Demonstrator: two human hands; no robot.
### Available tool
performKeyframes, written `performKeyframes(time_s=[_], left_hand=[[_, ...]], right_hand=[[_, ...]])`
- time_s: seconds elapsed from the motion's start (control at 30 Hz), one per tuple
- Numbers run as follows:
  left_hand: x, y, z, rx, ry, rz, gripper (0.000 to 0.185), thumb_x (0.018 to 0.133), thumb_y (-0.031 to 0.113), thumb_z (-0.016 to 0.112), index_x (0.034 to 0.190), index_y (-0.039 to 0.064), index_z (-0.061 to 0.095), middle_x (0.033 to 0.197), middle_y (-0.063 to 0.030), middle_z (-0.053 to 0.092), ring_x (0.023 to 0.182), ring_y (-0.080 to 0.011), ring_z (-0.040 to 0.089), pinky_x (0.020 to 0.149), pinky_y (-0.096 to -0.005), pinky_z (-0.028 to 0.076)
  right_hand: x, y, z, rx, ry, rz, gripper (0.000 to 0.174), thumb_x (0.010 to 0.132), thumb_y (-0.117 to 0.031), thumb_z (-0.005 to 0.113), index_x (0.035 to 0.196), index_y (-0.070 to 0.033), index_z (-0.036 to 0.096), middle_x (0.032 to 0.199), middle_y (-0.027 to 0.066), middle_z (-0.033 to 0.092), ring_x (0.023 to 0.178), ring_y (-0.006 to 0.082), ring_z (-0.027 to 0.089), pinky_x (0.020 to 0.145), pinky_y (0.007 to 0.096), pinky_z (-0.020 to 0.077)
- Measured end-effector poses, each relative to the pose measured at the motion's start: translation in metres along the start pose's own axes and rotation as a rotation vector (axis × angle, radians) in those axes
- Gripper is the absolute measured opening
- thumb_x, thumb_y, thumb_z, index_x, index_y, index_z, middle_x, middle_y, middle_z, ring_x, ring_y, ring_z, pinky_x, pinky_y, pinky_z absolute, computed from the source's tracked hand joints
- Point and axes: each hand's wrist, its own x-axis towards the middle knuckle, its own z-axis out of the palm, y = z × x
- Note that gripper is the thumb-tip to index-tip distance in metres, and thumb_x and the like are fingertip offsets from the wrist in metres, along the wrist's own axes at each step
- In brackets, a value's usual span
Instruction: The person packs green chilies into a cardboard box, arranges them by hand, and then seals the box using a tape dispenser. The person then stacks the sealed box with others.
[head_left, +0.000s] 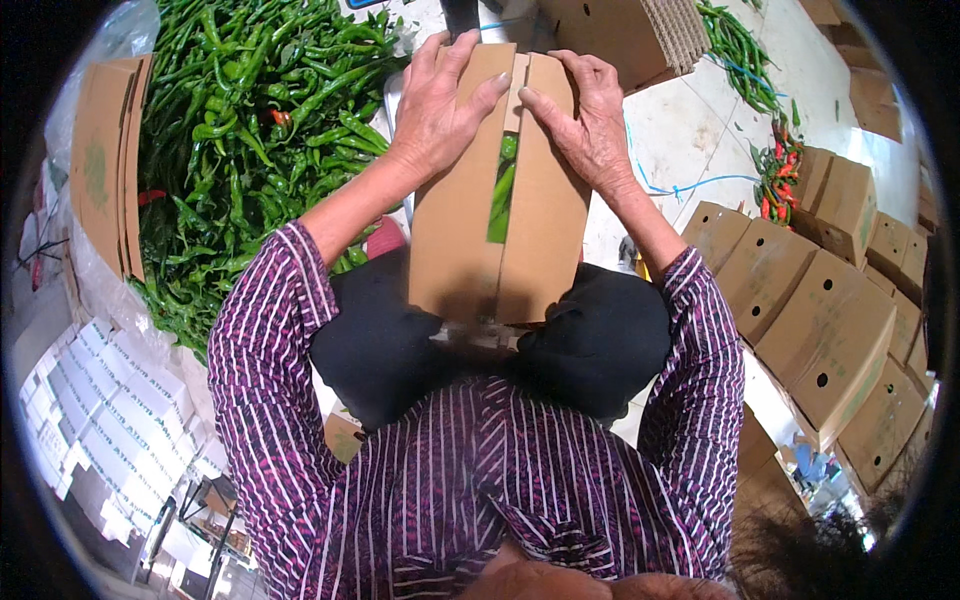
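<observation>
A brown cardboard box (457, 225) stands before me, its near end between my knees. Its two long top flaps nearly meet, and green peppers (502, 191) show through the narrow gap between them. My left hand (450, 105) rests spread on the far part of the left flap, with its fingers over the far edge. On the right flap lies my right hand (585, 120), its thumb near the gap and its fingers at the far right corner. The two thumbs are close but apart. The box's underside is hidden.
A large heap of green peppers (247, 135) lies at left, beside upright cardboard pieces (105, 165). Flattened cardboard (622, 37) is stacked beyond the box. Several cardboard boxes (817, 322) stand at right, near red peppers (784, 172) and blue strapping (705, 182). White cartons (112, 412) are stacked at lower left.
</observation>
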Motion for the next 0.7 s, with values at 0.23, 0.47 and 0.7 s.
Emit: performKeyframes(time_s=[0.23,0.47,0.7], left_hand=[[-0.001,0.014,0.003,0.077,0.011,0.07,0.076,0.088,0.052,0.07,0.143,0.004,0.05,0.139,-0.0282,0.043,0.125,-0.0449,0.045,0.107,-0.0515,0.04],[-0.003,0.03,0.005,0.198,-0.028,0.045,0.074,0.084,0.051,0.075,0.139,0.007,0.053,0.136,-0.0278,0.045,0.125,-0.0458,0.044,0.104,-0.0531,0.043],[0.01,0.024,0.014,0.426,0.01,0.122,0.063,0.085,0.054,0.072,0.128,0.008,0.062,0.125,-0.0206,0.056,0.118,-0.0399,0.051,0.102,-0.052,0.042]], right_hand=[[-0.002,-0.003,-0.008,0.067,0.031,0.04,0.061,0.082,-0.048,0.079,0.127,-0.012,0.064,0.121,0.0178,0.054,0.117,0.0367,0.05,0.099,0.0511,0.0431],[-0.007,-0.019,-0.008,0.001,0.055,0.126,0.047,0.085,-0.033,0.074,0.128,-0.015,0.066,0.125,0.0136,0.055,0.121,0.0361,0.049,0.101,0.052,0.0414],[-0.016,0.007,-0.018,0.307,0.17,0.041,0.048,0.093,-0.019,0.062,0.14,-0.014,0.056,0.139,0.0196,0.052,0.129,0.0421,0.048,0.111,0.0479,0.038]])
